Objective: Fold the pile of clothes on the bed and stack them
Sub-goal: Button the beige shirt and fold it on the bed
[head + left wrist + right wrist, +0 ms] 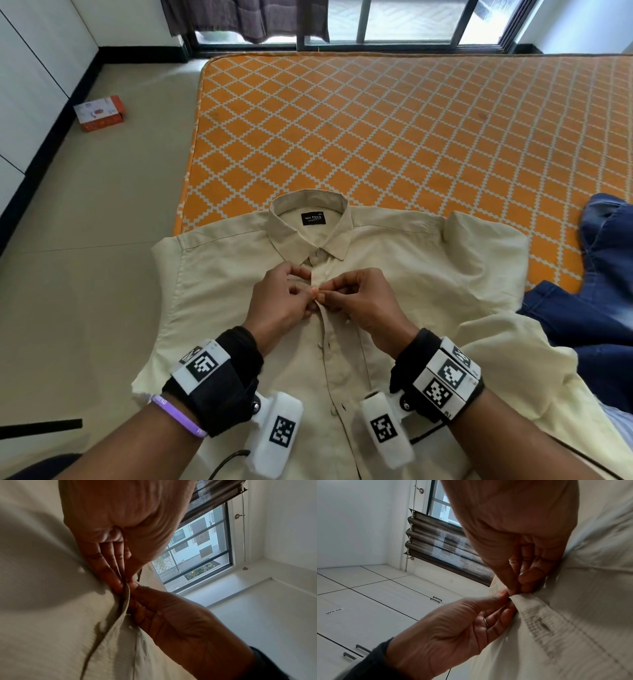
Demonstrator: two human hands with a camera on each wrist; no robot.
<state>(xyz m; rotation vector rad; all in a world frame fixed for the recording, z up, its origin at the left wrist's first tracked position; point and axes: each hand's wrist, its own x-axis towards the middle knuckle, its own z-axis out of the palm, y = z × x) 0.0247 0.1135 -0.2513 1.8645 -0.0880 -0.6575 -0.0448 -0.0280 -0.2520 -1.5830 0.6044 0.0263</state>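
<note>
- Orange carton [100, 113] lies on the floor, well apart from the bed [376, 130].
- Beige shirt [219, 301] lies front-up on the bed's near edge, collar [310, 219] toward the window, spread flat, probably so it can be buttoned before folding.
- Left hand [281, 305]: grip closed, pinching the placket [329, 342] just below the collar, likely steadying the button side.
- Right hand [359, 301]: grip closed too, pinching the opposite placket edge; the fingertips of the 2 hands meet, apparently working 1 button through its hole.
- Blue jeans [599, 274] lie crumpled at the right, touching the shirt, not yet folded.
</note>
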